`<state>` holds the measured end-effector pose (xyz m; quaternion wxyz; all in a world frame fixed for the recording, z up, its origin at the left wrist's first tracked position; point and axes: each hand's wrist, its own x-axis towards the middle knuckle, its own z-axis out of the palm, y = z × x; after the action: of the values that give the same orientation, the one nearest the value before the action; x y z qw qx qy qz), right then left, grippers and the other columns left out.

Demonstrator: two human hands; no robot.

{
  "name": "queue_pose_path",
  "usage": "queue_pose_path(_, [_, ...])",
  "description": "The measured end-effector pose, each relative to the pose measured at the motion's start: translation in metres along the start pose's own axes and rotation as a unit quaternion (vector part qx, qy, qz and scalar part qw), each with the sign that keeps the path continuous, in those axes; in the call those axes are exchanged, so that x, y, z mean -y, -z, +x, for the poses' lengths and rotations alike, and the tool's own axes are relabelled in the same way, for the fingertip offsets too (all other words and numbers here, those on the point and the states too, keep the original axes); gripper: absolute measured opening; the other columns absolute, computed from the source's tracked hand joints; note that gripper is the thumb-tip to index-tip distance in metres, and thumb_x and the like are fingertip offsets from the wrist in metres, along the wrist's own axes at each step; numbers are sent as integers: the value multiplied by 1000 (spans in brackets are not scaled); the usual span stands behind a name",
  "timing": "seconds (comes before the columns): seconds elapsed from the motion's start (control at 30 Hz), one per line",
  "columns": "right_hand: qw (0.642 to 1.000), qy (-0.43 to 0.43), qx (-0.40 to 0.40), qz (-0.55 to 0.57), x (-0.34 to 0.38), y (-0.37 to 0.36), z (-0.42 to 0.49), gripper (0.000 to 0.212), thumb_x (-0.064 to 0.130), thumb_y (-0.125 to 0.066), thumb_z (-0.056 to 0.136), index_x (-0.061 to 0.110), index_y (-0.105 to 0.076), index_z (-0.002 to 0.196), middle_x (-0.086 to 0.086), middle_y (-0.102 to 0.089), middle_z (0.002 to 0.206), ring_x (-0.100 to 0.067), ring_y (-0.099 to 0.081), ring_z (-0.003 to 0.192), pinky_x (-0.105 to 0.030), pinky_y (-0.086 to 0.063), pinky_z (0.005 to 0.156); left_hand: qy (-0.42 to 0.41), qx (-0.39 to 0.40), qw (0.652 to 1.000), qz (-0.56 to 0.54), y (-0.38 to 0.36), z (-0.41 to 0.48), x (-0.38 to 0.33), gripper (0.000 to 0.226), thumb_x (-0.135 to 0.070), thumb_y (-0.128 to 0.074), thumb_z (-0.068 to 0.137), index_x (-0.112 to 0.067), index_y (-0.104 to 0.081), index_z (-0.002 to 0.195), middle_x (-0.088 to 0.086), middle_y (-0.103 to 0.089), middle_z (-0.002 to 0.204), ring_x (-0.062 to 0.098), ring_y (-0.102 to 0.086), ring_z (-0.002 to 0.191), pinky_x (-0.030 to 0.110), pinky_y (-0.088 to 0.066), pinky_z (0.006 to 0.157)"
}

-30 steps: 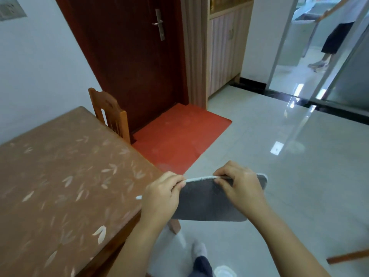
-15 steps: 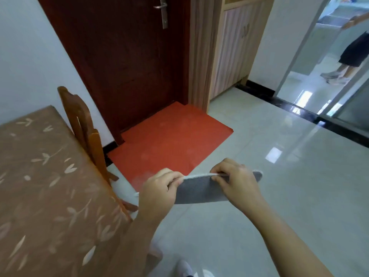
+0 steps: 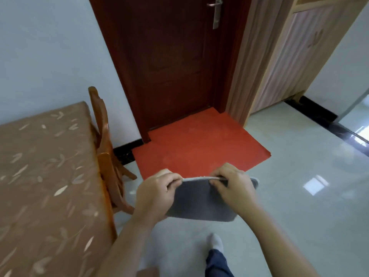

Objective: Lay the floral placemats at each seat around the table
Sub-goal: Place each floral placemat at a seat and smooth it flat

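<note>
I hold a placemat (image 3: 199,200) by its top edge over the floor, right of the table; only its plain grey underside faces me and hangs down. My left hand (image 3: 157,190) pinches the edge near its left end. My right hand (image 3: 231,186) pinches the same edge further right. The table (image 3: 46,176), covered in a brown cloth with pale leaf prints, fills the left of the view. No placemat lies on the part of it that I see.
A wooden chair (image 3: 103,140) is tucked against the table's far right side. Beyond it a dark red door (image 3: 169,66) stands shut with an orange-red floor mat (image 3: 199,148) before it. Glossy pale tiles (image 3: 299,196) spread to the right. My foot (image 3: 215,242) shows below.
The view has swung left and moved along the table's side, so the chair and door are nearer. Both hands keep the same pinch on the placemat.
</note>
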<state>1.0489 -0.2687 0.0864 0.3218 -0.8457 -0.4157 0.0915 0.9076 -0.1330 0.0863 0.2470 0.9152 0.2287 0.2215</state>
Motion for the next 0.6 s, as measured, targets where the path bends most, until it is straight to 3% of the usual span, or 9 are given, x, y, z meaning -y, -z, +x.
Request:
queue_pose_path(0.23, [986, 122, 110, 27, -8, 3, 125, 11, 13, -65, 79, 23, -66, 81, 19, -51, 77, -8, -52, 74, -26, -38, 74, 123, -62, 989, 57, 10, 69, 7, 6, -10, -70, 78, -17, -71, 78, -6, -68, 76, 13, -61, 69, 30, -51, 62])
queue_pose_path(0.4, [958, 219, 175, 65, 16, 0, 194, 11, 6, -66, 77, 17, -66, 78, 10, -60, 78, -12, -57, 76, -28, -44, 73, 219, -124, 964, 92, 26, 94, 14, 9, -14, -68, 79, -22, -70, 76, -12, -66, 76, 7, -57, 72, 17, -38, 60])
queue_pose_path(0.53, [929, 288, 217, 88, 51, -20, 226, 8, 6, -68, 76, 14, -67, 78, 2, -65, 81, -14, -59, 77, -32, -45, 73, 285, -171, 937, 104, 46, 93, 26, 12, -10, -67, 78, -22, -69, 75, -10, -67, 77, 13, -60, 76, 30, -45, 67])
queue_pose_path(0.6, [911, 324, 235, 96, 70, -34, 238, 8, 7, -68, 76, 15, -66, 77, 4, -63, 79, -15, -59, 76, -33, -46, 72, 312, -198, 921, 123, 57, 89, 34, 14, -9, -69, 77, -23, -69, 75, -8, -69, 76, 13, -60, 75, 28, -42, 66])
